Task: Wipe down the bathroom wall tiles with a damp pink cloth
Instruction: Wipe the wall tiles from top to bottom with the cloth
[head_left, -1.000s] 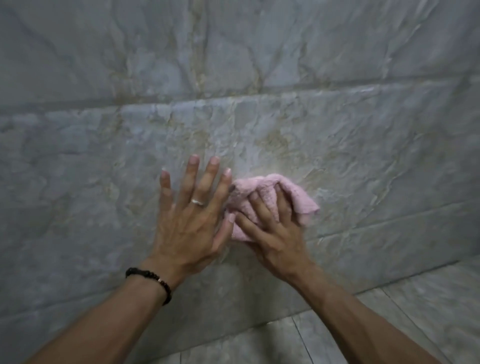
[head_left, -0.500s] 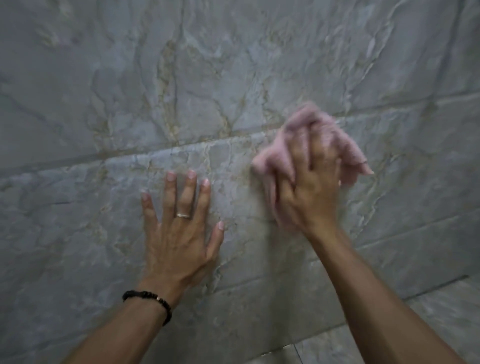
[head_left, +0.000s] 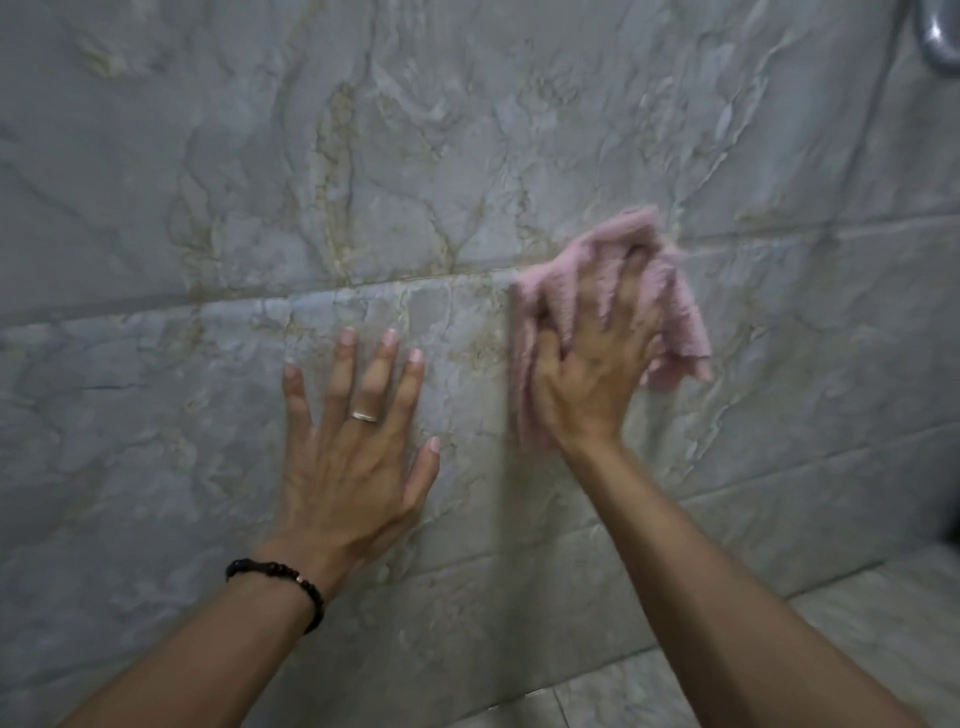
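The right hand (head_left: 592, 374) presses the bunched pink cloth (head_left: 675, 312) on the wall tiles (head_left: 467, 156) — the left hand (head_left: 353, 457) lies flat, fingers spread, empty.

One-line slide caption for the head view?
Right hand presses a pink cloth against grey marbled wall tiles; left hand braces flat beside it.

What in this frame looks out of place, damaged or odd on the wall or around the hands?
Nothing stands out. The right hand presses the bunched pink cloth on the wall tiles; the left hand lies flat beside it. The tan veins look like tile pattern, though staining can't be excluded.
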